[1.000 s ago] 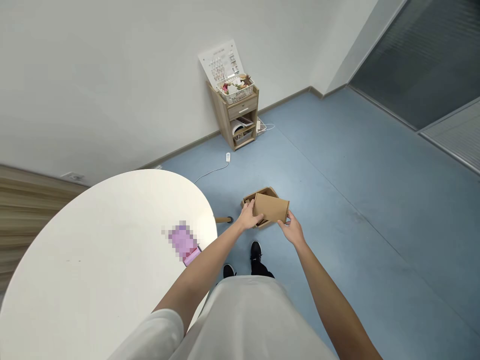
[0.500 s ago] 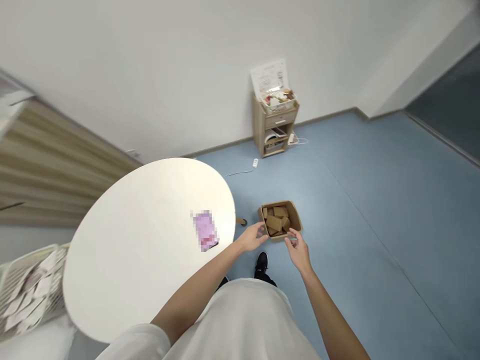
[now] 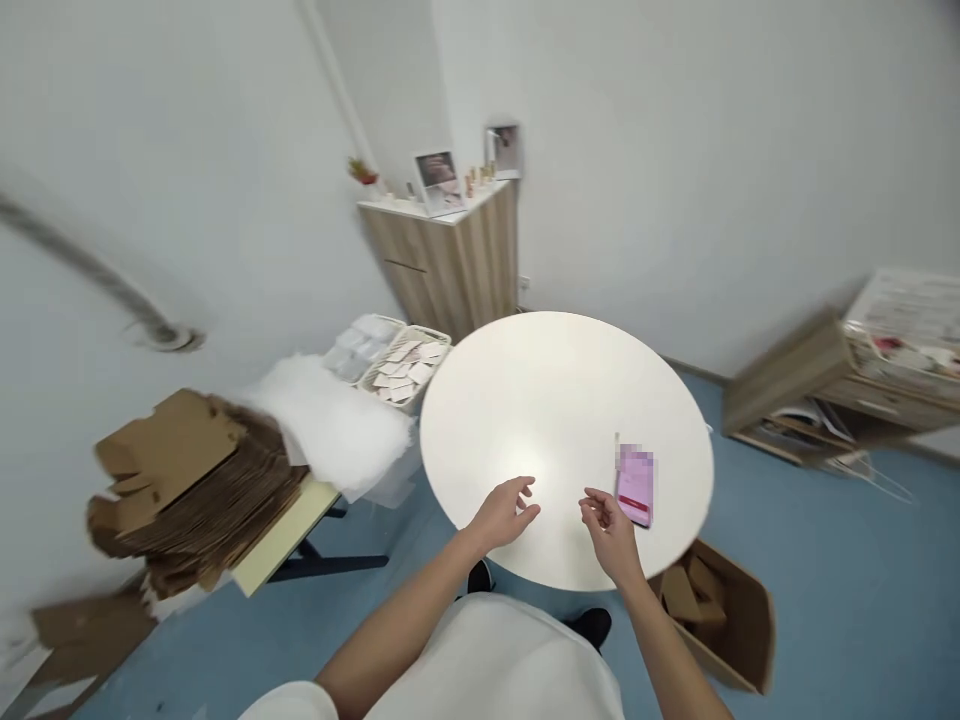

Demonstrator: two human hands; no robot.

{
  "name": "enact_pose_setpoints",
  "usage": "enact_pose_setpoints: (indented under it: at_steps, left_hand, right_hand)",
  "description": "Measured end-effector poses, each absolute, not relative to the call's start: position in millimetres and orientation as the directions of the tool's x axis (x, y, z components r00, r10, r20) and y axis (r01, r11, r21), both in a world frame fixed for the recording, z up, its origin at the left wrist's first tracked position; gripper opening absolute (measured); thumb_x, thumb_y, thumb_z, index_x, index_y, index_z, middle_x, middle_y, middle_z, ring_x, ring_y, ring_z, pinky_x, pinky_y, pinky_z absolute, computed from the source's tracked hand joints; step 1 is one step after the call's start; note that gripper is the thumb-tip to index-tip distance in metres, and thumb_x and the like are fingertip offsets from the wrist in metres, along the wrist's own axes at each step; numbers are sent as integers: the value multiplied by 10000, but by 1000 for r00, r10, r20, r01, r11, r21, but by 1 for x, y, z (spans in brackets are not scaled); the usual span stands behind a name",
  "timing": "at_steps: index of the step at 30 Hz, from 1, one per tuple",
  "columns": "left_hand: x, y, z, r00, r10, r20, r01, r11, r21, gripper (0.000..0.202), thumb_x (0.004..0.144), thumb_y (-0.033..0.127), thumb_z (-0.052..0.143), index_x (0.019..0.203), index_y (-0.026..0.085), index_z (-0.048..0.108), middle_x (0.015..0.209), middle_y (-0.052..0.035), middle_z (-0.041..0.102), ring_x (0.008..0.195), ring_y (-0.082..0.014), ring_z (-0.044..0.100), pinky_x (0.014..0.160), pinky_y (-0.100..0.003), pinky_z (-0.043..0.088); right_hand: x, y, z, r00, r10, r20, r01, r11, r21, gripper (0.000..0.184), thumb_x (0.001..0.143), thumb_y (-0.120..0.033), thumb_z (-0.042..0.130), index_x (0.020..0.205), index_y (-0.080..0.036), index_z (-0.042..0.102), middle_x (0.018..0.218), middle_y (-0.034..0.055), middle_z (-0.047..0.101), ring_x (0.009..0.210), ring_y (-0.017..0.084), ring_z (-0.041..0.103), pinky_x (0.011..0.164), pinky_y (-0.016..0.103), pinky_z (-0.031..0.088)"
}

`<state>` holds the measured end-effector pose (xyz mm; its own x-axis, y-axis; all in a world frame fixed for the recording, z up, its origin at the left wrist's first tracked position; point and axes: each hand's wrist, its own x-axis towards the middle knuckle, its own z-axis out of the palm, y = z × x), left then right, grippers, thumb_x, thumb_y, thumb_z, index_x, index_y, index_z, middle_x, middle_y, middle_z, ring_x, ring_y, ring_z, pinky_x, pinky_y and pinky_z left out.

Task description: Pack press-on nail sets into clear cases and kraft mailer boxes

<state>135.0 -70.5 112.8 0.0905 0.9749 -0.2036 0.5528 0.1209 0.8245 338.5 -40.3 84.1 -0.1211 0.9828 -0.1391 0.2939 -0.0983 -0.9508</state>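
Observation:
My left hand (image 3: pixel 504 514) hovers over the near part of the round white table (image 3: pixel 555 380), fingers loosely curved and apart, holding nothing. To its right, my right hand (image 3: pixel 609 532) is also above the tabletop, empty, with its fingers bent and parted. Just beyond the right hand lies a phone (image 3: pixel 636 488) with a pink, pixelated screen. An open cardboard box (image 3: pixel 759 622) stands on the floor at the right, below the table edge, with several small brown boxes (image 3: pixel 691 592) inside. My right forearm crosses in front of part of it.
At the left, a stack of flat cardboard (image 3: pixel 191 480) and white wrapping sheets (image 3: pixel 337 420) lie on a side table. Baskets (image 3: pixel 409 368) hold white cards and packets. A wooden cabinet (image 3: pixel 450 260) stands behind; a small shelf unit (image 3: pixel 795 390) is at the right.
The view has swung left, bringing the cardboard stack and cabinet into sight. My hands have moved from over the cardboard box to over the round table, both still empty.

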Motion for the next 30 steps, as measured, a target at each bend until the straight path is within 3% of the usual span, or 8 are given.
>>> enact_pose_setpoints:
  at_steps: [8,15,22,30]
  left_hand:
    - [-11,-121,104,-195,926,-322,543,375,751,477,752,479,435,1131,195,489,933,-65,582,688,-162,552,600,-269,419]
    - [-49,-106,103,-289,907,-307,563,421,711,478,729,484,457,1106,194,505,928,-63,576,657,-174,545,577,-287,408]
    - [-90,-90,101,-389,880,-272,559,460,690,474,722,463,475,1100,178,503,935,-66,583,731,-186,557,641,-293,430]
    - [-178,-40,71,-494,831,-256,434,491,756,466,708,419,549,1088,151,517,1122,-117,533,905,-208,559,762,-312,441]
  right_hand:
    - [201,-34,91,-424,874,-238,373,-71,-925,341,721,-487,466,901,-224,589,501,-27,479,508,158,522,520,299,447]
    - [154,0,76,-581,773,-253,426,24,-904,272,707,-420,471,878,-246,590,603,-22,557,531,140,509,525,287,427]
    - [91,33,65,-672,694,-259,423,72,-903,256,689,-378,472,865,-235,590,684,-12,602,591,148,543,592,305,442]
    - [-13,72,60,-622,751,-221,350,14,-937,304,659,-362,543,922,-214,584,893,41,633,758,170,589,707,336,472]
